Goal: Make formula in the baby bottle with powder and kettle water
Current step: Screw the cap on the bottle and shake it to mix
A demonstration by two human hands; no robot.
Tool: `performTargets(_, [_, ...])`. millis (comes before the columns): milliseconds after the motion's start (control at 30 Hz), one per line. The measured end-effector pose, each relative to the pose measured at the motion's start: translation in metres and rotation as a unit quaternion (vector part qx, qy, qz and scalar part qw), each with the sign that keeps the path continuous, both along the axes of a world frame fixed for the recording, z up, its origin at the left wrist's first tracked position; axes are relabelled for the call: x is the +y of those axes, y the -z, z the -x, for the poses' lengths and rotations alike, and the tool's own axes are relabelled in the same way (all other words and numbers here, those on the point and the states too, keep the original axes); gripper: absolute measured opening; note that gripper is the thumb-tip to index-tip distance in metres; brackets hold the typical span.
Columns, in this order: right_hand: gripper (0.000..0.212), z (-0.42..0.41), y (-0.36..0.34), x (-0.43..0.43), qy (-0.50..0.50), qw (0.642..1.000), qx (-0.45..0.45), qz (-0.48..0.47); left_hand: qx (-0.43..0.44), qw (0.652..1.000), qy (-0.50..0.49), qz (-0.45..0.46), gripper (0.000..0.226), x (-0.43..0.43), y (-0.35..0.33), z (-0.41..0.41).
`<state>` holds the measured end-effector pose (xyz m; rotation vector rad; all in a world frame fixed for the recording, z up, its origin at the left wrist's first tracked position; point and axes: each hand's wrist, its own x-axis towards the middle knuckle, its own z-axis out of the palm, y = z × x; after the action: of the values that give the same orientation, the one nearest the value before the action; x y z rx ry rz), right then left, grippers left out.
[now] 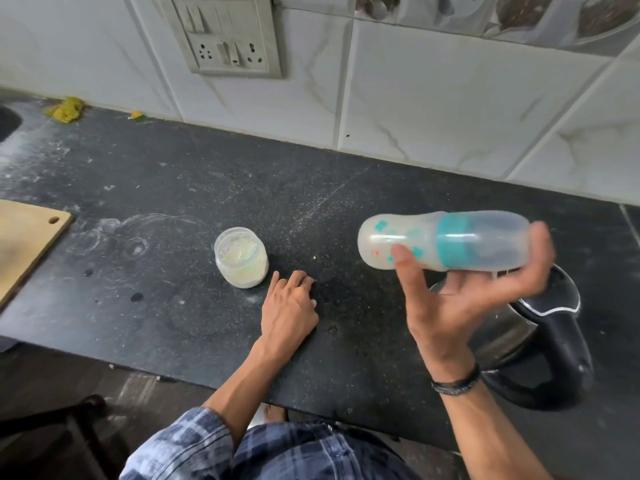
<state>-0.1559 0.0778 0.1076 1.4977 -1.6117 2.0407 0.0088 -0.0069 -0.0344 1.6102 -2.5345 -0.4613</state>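
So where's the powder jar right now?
In the head view the jar stands on the counter, left of centre, just beyond the left hand; the board lies further left, the bottle in the right hand to its right.

This was a home kitchen: a dark stone counter [207,188] under marbled wall tiles [433,98], a switch-and-socket plate [225,36] far left, a wooden board [24,237] left, an electric kettle [554,341] near right.

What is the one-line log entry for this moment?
right hand: holds capped baby bottle sideways | left hand: rests on counter near powder jar
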Motion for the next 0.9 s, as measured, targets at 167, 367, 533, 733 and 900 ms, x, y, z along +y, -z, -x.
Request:
performTargets(167, [0.091,0.0,0.014,-0.004,-0.031,0.989,0.026,-0.142,-0.002,1.0,0.004,0.003,0.048,-0.001,-0.002,-0.002])
performTargets(367, [0.094,0.001,0.003,-0.008,-0.01,0.996,-0.001,-0.087,0.008,1.0,-0.006,-0.008,0.048,0.001,-0.002,0.002])
performTargets(533, [0.094,0.0,0.004,0.0,-0.028,0.998,-0.026,-0.052,0.008,1.0,-0.003,-0.011,0.049,0.001,-0.003,-0.002])
performTargets(733, [0.09,-0.001,0.025,-0.006,-0.035,0.984,-0.013,-0.175,0.008,1.0,-0.006,-0.004,0.048,0.0,-0.002,-0.001])
performTargets(900, [0.095,-0.002,0.012,-0.004,-0.005,1.0,-0.002,-0.021,0.013,1.0,-0.007,-0.006,0.049,0.001,-0.002,0.003])
